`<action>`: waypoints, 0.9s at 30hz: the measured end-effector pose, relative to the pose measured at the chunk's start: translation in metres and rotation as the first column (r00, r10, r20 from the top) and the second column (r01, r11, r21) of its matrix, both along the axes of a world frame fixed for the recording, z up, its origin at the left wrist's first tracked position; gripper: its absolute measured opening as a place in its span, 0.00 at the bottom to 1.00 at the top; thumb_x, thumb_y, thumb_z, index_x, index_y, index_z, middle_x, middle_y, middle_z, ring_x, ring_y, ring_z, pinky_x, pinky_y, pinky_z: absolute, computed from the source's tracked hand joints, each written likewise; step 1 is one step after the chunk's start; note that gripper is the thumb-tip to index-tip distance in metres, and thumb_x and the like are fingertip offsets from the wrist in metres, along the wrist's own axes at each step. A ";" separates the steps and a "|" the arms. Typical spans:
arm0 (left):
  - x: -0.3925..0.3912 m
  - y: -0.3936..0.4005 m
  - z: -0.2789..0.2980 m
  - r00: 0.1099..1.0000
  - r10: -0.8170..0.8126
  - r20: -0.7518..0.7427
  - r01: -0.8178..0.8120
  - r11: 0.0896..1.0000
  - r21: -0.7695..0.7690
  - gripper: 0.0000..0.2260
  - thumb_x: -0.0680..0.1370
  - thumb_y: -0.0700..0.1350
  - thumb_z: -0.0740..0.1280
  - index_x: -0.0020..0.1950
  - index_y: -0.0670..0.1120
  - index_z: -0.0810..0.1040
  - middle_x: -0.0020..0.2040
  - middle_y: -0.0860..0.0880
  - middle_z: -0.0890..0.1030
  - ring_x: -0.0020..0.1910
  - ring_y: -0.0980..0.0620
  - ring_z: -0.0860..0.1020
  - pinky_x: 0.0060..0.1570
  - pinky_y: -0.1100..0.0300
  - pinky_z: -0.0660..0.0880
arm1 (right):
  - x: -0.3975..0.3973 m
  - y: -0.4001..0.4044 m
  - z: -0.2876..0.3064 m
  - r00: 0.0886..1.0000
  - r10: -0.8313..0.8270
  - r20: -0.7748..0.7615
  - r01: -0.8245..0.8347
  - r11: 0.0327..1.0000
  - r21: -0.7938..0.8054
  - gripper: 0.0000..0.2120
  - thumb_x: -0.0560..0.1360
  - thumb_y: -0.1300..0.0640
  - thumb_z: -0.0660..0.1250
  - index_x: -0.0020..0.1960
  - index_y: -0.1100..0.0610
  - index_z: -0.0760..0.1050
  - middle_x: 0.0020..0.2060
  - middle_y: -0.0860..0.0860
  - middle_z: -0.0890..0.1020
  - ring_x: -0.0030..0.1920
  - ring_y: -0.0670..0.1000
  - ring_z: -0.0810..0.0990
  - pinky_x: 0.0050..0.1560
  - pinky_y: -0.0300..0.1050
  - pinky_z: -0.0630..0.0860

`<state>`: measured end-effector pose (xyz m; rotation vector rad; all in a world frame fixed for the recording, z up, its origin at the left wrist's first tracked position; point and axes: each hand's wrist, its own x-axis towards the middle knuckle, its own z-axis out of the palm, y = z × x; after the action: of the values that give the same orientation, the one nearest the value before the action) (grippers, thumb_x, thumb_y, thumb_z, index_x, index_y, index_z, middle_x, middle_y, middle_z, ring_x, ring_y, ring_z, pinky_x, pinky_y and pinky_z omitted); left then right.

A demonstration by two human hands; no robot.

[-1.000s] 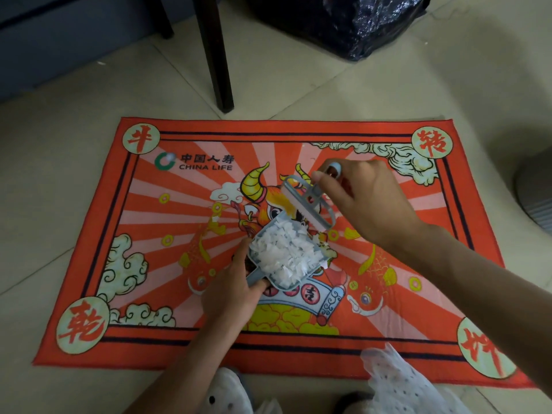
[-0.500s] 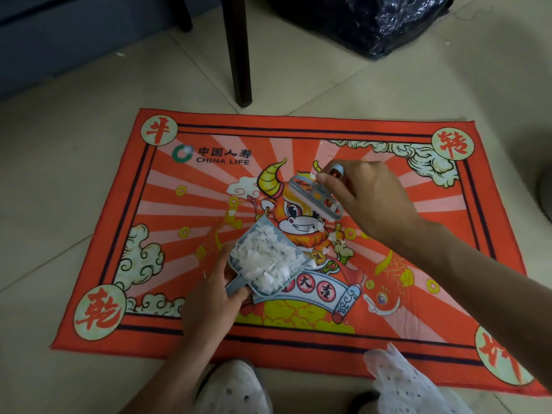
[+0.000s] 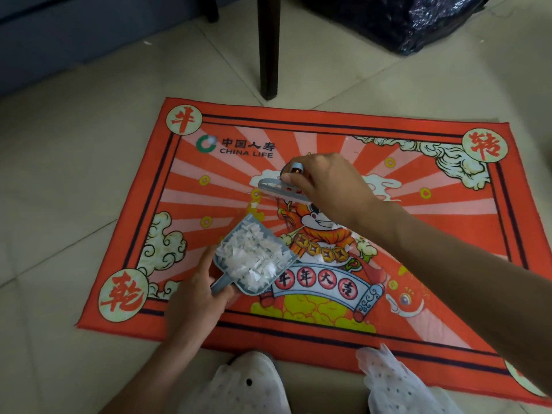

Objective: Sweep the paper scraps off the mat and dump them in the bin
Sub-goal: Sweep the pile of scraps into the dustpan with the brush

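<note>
White scraps (image 3: 254, 259) heaped in dustpan (image 3: 252, 255), left hand (image 3: 194, 297) fingers clenched on handle. Right hand (image 3: 325, 183) grips brush (image 3: 276, 191) mid-mat (image 3: 448, 222), chasing strays. Next: bin.

I see white paper scraps (image 3: 252, 258) heaped in a grey dustpan (image 3: 236, 282) over the red mat (image 3: 448, 234); a few scraps lie beneath the small grey brush (image 3: 277, 189).

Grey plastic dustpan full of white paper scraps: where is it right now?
In the head view, the grey plastic dustpan is held by the left hand over the lower-left part of the red printed mat, nearer the person than the small grey brush.
</note>
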<state>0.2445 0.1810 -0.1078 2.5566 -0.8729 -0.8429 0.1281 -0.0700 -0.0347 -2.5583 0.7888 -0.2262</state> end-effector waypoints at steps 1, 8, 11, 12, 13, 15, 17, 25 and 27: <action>0.005 0.001 0.001 1.000 -0.003 0.003 0.003 1.000 0.001 0.36 0.73 0.57 0.71 0.75 0.62 0.55 0.45 0.56 0.84 0.34 0.55 0.82 0.36 0.53 0.80 | 0.004 0.001 -0.001 1.000 0.012 -0.009 -0.012 1.000 -0.008 0.16 0.80 0.46 0.59 0.48 0.56 0.79 0.34 0.53 0.79 0.34 0.56 0.76 0.32 0.47 0.72; 0.039 -0.004 0.001 1.000 -0.001 -0.015 0.002 0.996 0.090 0.35 0.71 0.57 0.72 0.70 0.69 0.55 0.51 0.55 0.84 0.40 0.52 0.83 0.45 0.53 0.79 | 0.037 0.002 0.008 0.992 0.047 -0.119 -0.055 0.996 -0.066 0.16 0.81 0.47 0.57 0.46 0.58 0.72 0.36 0.53 0.73 0.35 0.56 0.72 0.35 0.45 0.66; 0.050 -0.014 0.001 1.000 -0.008 -0.013 0.010 0.993 0.120 0.38 0.69 0.58 0.73 0.71 0.72 0.53 0.51 0.57 0.83 0.40 0.52 0.83 0.44 0.51 0.80 | 0.051 0.005 0.013 0.986 0.062 -0.155 -0.071 0.996 -0.052 0.15 0.82 0.47 0.57 0.48 0.58 0.72 0.41 0.56 0.73 0.37 0.56 0.70 0.37 0.46 0.65; 0.053 -0.017 0.002 1.000 -0.021 -0.003 0.021 0.990 0.140 0.39 0.69 0.57 0.73 0.72 0.71 0.53 0.51 0.58 0.83 0.39 0.53 0.83 0.43 0.52 0.80 | 0.054 0.005 0.014 0.982 0.065 -0.177 -0.075 0.996 -0.051 0.16 0.82 0.47 0.57 0.51 0.60 0.73 0.42 0.56 0.71 0.38 0.56 0.70 0.38 0.46 0.65; 0.055 -0.020 0.004 0.999 -0.034 0.006 0.033 0.987 0.157 0.40 0.70 0.57 0.74 0.74 0.70 0.53 0.52 0.58 0.83 0.38 0.54 0.83 0.42 0.54 0.80 | 0.055 0.006 0.016 0.978 0.069 -0.198 -0.080 0.996 -0.047 0.17 0.82 0.47 0.57 0.54 0.61 0.73 0.43 0.56 0.69 0.39 0.56 0.69 0.39 0.47 0.66; 0.058 -0.024 0.006 0.999 -0.046 0.004 0.045 0.984 0.171 0.41 0.71 0.55 0.74 0.75 0.67 0.53 0.55 0.57 0.82 0.35 0.57 0.83 0.40 0.56 0.79 | 0.055 0.005 0.017 0.973 0.082 -0.216 -0.090 0.995 -0.031 0.17 0.82 0.47 0.57 0.55 0.62 0.72 0.43 0.55 0.67 0.40 0.55 0.68 0.39 0.47 0.66; 0.060 -0.026 0.006 0.999 -0.051 -0.005 0.051 0.984 0.173 0.41 0.71 0.55 0.74 0.75 0.68 0.52 0.57 0.57 0.82 0.37 0.56 0.83 0.42 0.55 0.79 | 0.051 0.006 0.018 0.972 0.101 -0.210 -0.108 0.994 -0.018 0.15 0.81 0.47 0.58 0.50 0.59 0.71 0.41 0.55 0.68 0.38 0.55 0.69 0.38 0.45 0.66; 0.059 -0.029 0.005 0.998 -0.062 -0.021 0.065 0.984 0.165 0.42 0.70 0.54 0.75 0.75 0.68 0.51 0.58 0.55 0.82 0.40 0.53 0.83 0.47 0.50 0.80 | 0.030 0.007 0.015 0.980 0.118 -0.159 -0.111 0.992 0.051 0.17 0.81 0.47 0.59 0.41 0.59 0.70 0.29 0.52 0.68 0.30 0.54 0.70 0.27 0.43 0.63; 0.058 -0.030 0.004 0.997 -0.080 -0.015 0.081 0.981 0.177 0.42 0.71 0.54 0.74 0.76 0.66 0.51 0.56 0.54 0.83 0.41 0.52 0.83 0.47 0.51 0.80 | 0.027 0.006 0.016 0.982 0.111 -0.153 -0.104 0.993 0.054 0.17 0.80 0.46 0.59 0.40 0.59 0.69 0.29 0.52 0.68 0.29 0.54 0.68 0.26 0.43 0.61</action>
<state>0.3026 0.1515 -0.1037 2.6827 -0.9438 -0.9961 0.1550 -0.0642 -0.0192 -2.5895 0.7004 0.0264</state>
